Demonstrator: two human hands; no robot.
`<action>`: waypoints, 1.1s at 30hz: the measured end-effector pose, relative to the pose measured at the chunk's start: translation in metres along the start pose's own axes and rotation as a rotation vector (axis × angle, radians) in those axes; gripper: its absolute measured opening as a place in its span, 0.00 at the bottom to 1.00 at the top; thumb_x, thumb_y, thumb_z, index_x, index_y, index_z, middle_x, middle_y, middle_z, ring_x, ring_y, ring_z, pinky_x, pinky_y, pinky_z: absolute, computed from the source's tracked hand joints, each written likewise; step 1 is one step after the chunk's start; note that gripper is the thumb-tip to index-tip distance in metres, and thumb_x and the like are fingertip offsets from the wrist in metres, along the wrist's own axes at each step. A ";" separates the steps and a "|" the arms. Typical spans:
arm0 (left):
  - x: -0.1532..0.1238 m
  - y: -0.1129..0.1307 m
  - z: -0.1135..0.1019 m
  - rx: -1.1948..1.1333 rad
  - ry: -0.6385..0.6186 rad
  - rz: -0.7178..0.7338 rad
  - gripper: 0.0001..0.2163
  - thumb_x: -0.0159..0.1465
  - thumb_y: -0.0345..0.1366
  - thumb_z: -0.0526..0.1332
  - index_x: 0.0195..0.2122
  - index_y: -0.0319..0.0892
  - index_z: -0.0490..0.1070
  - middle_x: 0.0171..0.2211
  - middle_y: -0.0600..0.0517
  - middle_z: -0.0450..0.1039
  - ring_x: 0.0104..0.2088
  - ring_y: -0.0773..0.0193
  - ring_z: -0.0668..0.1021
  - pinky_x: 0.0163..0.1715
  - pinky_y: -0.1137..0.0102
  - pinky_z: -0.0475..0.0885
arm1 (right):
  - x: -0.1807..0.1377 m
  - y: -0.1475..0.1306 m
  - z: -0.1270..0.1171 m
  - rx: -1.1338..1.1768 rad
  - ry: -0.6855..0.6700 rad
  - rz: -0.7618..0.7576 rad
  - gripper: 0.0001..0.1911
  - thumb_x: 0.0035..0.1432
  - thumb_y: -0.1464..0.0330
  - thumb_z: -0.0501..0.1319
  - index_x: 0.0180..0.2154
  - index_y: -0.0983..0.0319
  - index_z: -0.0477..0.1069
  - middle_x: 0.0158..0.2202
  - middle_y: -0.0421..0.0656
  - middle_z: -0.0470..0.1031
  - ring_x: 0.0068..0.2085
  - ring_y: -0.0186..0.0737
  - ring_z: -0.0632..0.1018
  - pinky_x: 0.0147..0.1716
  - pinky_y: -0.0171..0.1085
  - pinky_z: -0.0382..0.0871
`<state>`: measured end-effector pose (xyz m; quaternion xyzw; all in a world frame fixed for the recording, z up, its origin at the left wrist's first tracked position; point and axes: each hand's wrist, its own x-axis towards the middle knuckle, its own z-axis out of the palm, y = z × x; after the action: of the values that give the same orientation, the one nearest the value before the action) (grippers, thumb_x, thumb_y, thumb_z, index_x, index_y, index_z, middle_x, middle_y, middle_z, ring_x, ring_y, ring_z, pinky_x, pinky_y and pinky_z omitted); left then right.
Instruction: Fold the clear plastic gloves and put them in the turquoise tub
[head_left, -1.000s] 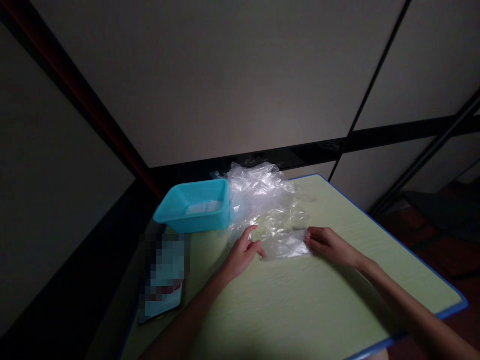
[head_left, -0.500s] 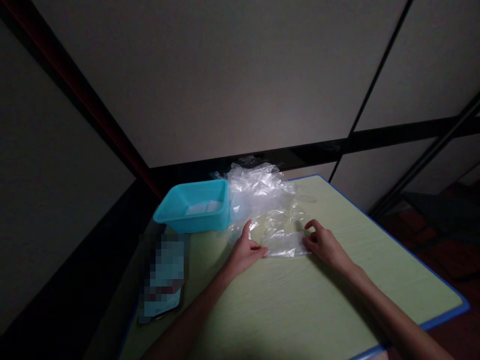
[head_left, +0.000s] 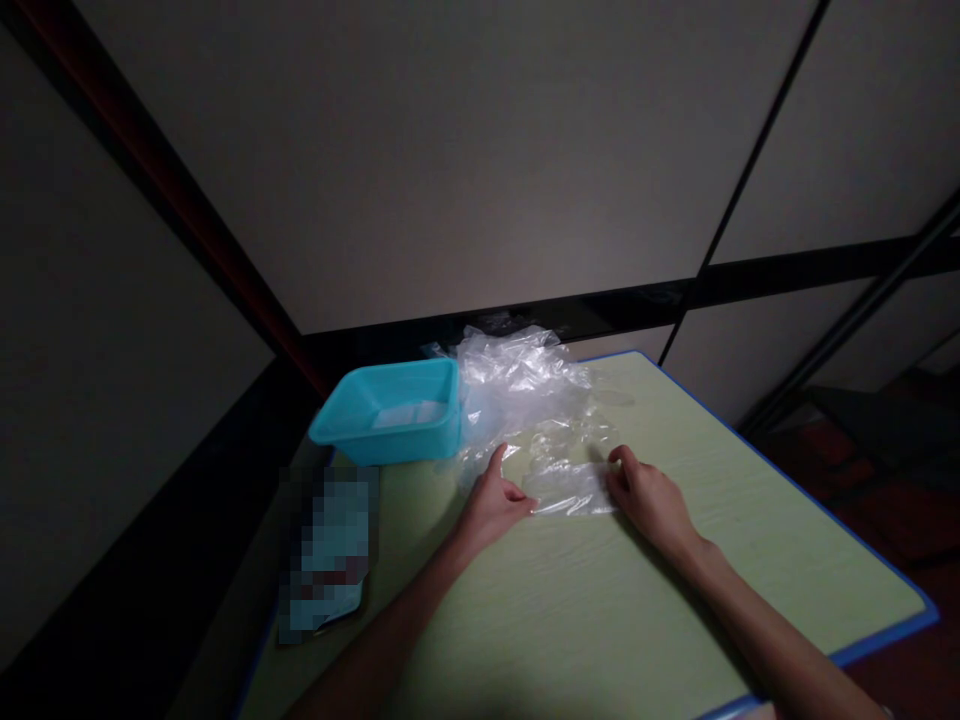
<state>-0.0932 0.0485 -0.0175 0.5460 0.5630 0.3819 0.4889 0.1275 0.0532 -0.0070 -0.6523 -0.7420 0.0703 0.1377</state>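
A clear, flattened plastic bag [head_left: 574, 488] lies on the table, its near edge stretched between my two hands. My left hand [head_left: 491, 510] pinches its near left corner, one finger pointing up and away. At the right end, my right hand [head_left: 651, 500] has its fingers curled closed on the bag's edge; the fingertips are partly hidden. Just beyond the hands, a crumpled heap of clear plastic bags [head_left: 525, 365] spreads toward the back of the table, beside the basket.
A turquoise plastic basket [head_left: 397, 442] with something pale inside stands at the back left. Nearer on the left lies a blurred-out flat object [head_left: 334, 550]. The pale green table [head_left: 540, 610] has a blue edge, and cabinet panels [head_left: 480, 180] rise behind it.
My right hand has turned slightly, its fingers curling closer over the bag's right edge. My left hand has hardly moved, and creases on the flat bag have shifted.
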 end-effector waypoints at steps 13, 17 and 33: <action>0.004 -0.006 0.000 0.011 -0.023 0.040 0.43 0.45 0.26 0.63 0.60 0.34 0.40 0.17 0.61 0.68 0.19 0.70 0.72 0.19 0.78 0.61 | 0.006 0.010 0.005 0.077 0.114 -0.121 0.10 0.58 0.70 0.49 0.36 0.60 0.69 0.34 0.43 0.70 0.32 0.38 0.74 0.25 0.32 0.61; 0.002 -0.005 0.002 0.026 0.010 0.116 0.41 0.47 0.28 0.62 0.60 0.35 0.41 0.17 0.63 0.65 0.19 0.71 0.70 0.19 0.78 0.61 | 0.009 0.013 0.005 0.141 0.105 -0.122 0.10 0.58 0.70 0.50 0.34 0.61 0.69 0.33 0.44 0.70 0.32 0.38 0.73 0.28 0.33 0.62; -0.042 0.020 0.014 0.385 -0.035 0.614 0.12 0.54 0.26 0.56 0.39 0.43 0.68 0.38 0.50 0.65 0.41 0.61 0.70 0.42 0.69 0.65 | -0.039 0.015 -0.013 0.327 -0.155 -0.157 0.08 0.53 0.68 0.53 0.25 0.62 0.65 0.23 0.42 0.70 0.24 0.38 0.70 0.24 0.35 0.61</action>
<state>-0.0781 0.0074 0.0037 0.7780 0.4261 0.3886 0.2492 0.1496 0.0158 -0.0032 -0.5539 -0.7778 0.2287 0.1893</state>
